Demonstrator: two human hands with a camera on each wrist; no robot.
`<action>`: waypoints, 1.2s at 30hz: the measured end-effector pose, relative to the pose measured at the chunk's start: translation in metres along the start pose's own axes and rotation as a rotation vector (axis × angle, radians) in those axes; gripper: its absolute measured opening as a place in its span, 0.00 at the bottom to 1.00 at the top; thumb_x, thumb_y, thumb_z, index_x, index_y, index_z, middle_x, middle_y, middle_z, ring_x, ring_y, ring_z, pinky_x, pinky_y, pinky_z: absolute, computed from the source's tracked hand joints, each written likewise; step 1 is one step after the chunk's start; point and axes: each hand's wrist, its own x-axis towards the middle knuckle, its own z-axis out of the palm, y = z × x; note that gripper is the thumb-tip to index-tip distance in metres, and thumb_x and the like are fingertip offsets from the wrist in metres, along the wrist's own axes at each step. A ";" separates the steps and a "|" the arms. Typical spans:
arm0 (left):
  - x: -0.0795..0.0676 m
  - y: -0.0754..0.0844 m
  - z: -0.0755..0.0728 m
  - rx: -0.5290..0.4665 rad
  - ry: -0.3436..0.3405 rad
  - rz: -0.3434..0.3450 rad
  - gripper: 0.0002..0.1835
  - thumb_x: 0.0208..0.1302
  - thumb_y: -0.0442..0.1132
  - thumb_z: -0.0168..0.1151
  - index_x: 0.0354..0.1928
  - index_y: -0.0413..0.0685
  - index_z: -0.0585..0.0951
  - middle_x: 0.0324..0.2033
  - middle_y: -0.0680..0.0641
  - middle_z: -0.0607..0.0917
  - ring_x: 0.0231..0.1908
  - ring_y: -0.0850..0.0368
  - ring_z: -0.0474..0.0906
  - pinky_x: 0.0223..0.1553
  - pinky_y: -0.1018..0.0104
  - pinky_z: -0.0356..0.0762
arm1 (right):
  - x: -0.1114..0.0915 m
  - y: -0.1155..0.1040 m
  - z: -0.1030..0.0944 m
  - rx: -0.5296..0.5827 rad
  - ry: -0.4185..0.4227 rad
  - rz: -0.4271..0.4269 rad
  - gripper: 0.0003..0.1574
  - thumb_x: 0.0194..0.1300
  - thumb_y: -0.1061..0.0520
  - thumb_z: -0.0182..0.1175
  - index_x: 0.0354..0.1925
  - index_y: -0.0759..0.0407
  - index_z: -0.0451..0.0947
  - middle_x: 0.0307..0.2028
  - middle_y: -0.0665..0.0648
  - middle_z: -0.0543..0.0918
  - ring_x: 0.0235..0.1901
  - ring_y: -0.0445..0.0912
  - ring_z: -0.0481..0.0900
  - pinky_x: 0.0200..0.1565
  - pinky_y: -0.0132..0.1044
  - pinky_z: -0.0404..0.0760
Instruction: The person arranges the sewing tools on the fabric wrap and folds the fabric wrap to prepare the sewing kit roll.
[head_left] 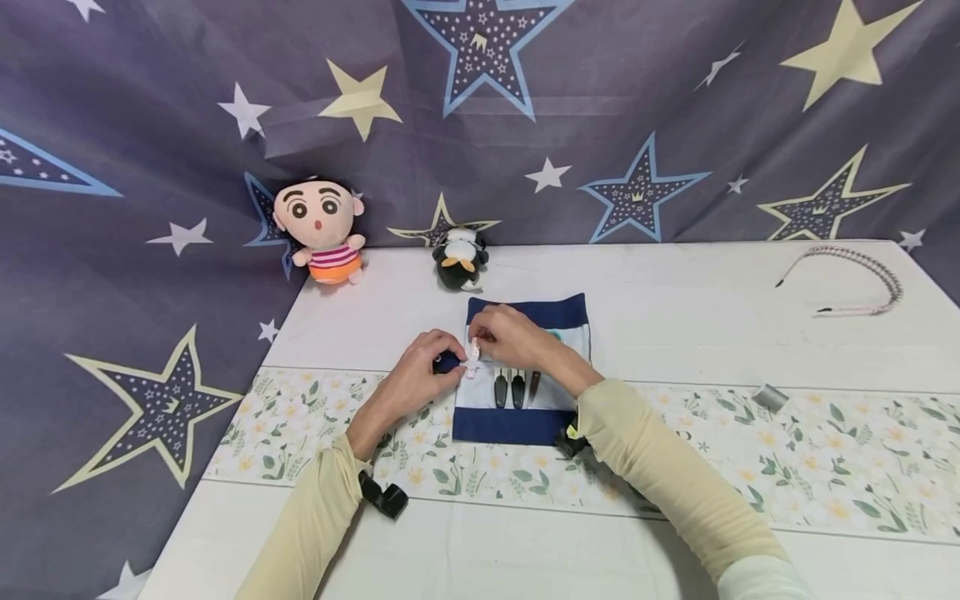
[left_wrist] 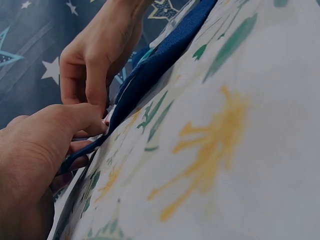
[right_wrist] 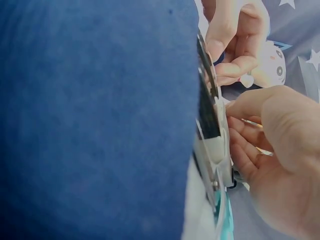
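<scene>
A cloth roll with navy bands and a pale middle lies spread on the table. My left hand is at its left edge, and in the left wrist view its thumb and fingers pinch navy cloth. My right hand reaches over the roll and pinches a small white-and-pink piece, perhaps a hair clip; its kind is mostly covered by fingertips. Both hands' fingertips nearly meet there. Two dark pointed tools and a slim brown one sit side by side in the roll's middle.
Behind the roll are a penguin plush and a doll in a striped top. A beaded headband lies far right, and a small grey item nearer. A starry curtain hangs behind the table.
</scene>
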 end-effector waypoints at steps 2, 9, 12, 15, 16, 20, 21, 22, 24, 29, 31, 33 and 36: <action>0.000 0.000 0.000 -0.003 -0.002 0.001 0.04 0.68 0.36 0.69 0.43 0.51 0.84 0.51 0.47 0.81 0.54 0.46 0.74 0.53 0.47 0.72 | 0.000 0.000 0.000 -0.002 -0.003 -0.002 0.07 0.74 0.64 0.62 0.46 0.64 0.85 0.41 0.57 0.83 0.42 0.48 0.81 0.46 0.38 0.80; 0.001 -0.001 0.001 -0.009 -0.005 -0.007 0.04 0.68 0.36 0.68 0.42 0.51 0.84 0.51 0.48 0.81 0.54 0.46 0.73 0.53 0.47 0.72 | -0.002 -0.002 -0.001 0.003 -0.014 -0.019 0.09 0.74 0.65 0.60 0.47 0.64 0.86 0.42 0.57 0.83 0.39 0.47 0.80 0.43 0.38 0.79; 0.001 0.000 0.001 -0.014 -0.009 -0.017 0.04 0.68 0.36 0.68 0.42 0.51 0.83 0.51 0.48 0.81 0.54 0.46 0.73 0.53 0.48 0.72 | -0.003 -0.002 -0.002 0.008 -0.025 -0.021 0.09 0.74 0.65 0.60 0.48 0.64 0.86 0.42 0.57 0.83 0.39 0.47 0.80 0.43 0.38 0.79; 0.001 -0.001 0.002 -0.012 -0.013 -0.025 0.04 0.68 0.37 0.67 0.42 0.51 0.83 0.51 0.48 0.81 0.54 0.47 0.73 0.53 0.49 0.72 | -0.004 -0.002 -0.001 0.009 -0.038 -0.019 0.10 0.74 0.65 0.60 0.48 0.63 0.86 0.43 0.57 0.83 0.40 0.47 0.79 0.45 0.38 0.79; 0.001 -0.001 0.002 -0.011 -0.013 -0.026 0.04 0.68 0.37 0.67 0.42 0.51 0.83 0.51 0.48 0.81 0.54 0.47 0.73 0.53 0.49 0.72 | -0.004 -0.002 -0.001 0.008 -0.042 -0.019 0.10 0.74 0.65 0.60 0.48 0.63 0.86 0.44 0.57 0.83 0.40 0.47 0.79 0.45 0.39 0.79; 0.000 -0.001 0.002 -0.008 -0.013 -0.033 0.04 0.69 0.38 0.67 0.43 0.51 0.83 0.51 0.48 0.81 0.54 0.47 0.73 0.52 0.48 0.73 | -0.005 -0.002 0.000 -0.001 -0.046 -0.019 0.10 0.74 0.65 0.60 0.49 0.63 0.86 0.44 0.58 0.83 0.41 0.48 0.79 0.46 0.39 0.79; 0.000 -0.001 0.002 -0.008 -0.013 -0.034 0.04 0.69 0.38 0.67 0.43 0.51 0.83 0.51 0.48 0.81 0.54 0.47 0.73 0.52 0.48 0.73 | -0.005 -0.002 0.001 -0.001 -0.046 -0.020 0.10 0.74 0.65 0.60 0.49 0.63 0.86 0.44 0.58 0.84 0.41 0.48 0.79 0.46 0.39 0.79; 0.000 -0.001 0.002 -0.008 -0.013 -0.034 0.04 0.69 0.38 0.67 0.43 0.51 0.83 0.51 0.48 0.81 0.54 0.47 0.73 0.52 0.49 0.73 | -0.005 -0.003 0.001 0.000 -0.047 -0.020 0.10 0.74 0.65 0.60 0.49 0.63 0.86 0.44 0.58 0.84 0.41 0.48 0.79 0.46 0.39 0.79; 0.000 -0.001 0.002 -0.009 -0.013 -0.034 0.04 0.69 0.38 0.67 0.43 0.51 0.83 0.52 0.48 0.81 0.54 0.47 0.73 0.51 0.49 0.73 | -0.005 -0.003 0.001 0.000 -0.048 -0.022 0.10 0.73 0.65 0.61 0.49 0.63 0.86 0.44 0.58 0.83 0.41 0.47 0.79 0.46 0.38 0.79; 0.001 -0.001 0.002 -0.009 -0.014 -0.030 0.04 0.69 0.38 0.67 0.43 0.51 0.83 0.52 0.48 0.81 0.54 0.47 0.73 0.51 0.50 0.73 | -0.004 -0.003 0.000 0.001 -0.048 -0.028 0.10 0.73 0.65 0.61 0.49 0.63 0.86 0.44 0.58 0.84 0.42 0.48 0.80 0.46 0.38 0.79; 0.001 0.000 0.001 -0.009 -0.015 -0.029 0.04 0.69 0.38 0.67 0.43 0.51 0.83 0.51 0.48 0.81 0.54 0.47 0.73 0.51 0.50 0.73 | -0.005 -0.002 0.000 0.006 -0.042 -0.025 0.10 0.73 0.64 0.61 0.50 0.63 0.86 0.44 0.58 0.84 0.43 0.48 0.80 0.47 0.38 0.79; 0.001 -0.001 0.001 -0.009 -0.015 -0.028 0.04 0.69 0.37 0.67 0.43 0.51 0.83 0.51 0.48 0.81 0.53 0.46 0.73 0.51 0.50 0.73 | -0.006 -0.001 -0.002 0.017 -0.032 -0.022 0.11 0.74 0.63 0.61 0.50 0.63 0.86 0.45 0.57 0.84 0.44 0.48 0.80 0.48 0.39 0.79; 0.000 -0.001 0.001 -0.011 -0.016 -0.027 0.04 0.69 0.37 0.67 0.43 0.51 0.83 0.51 0.48 0.81 0.53 0.47 0.73 0.51 0.50 0.73 | -0.008 0.000 -0.005 0.044 -0.016 -0.011 0.12 0.74 0.63 0.61 0.52 0.63 0.86 0.46 0.57 0.84 0.44 0.48 0.80 0.48 0.40 0.80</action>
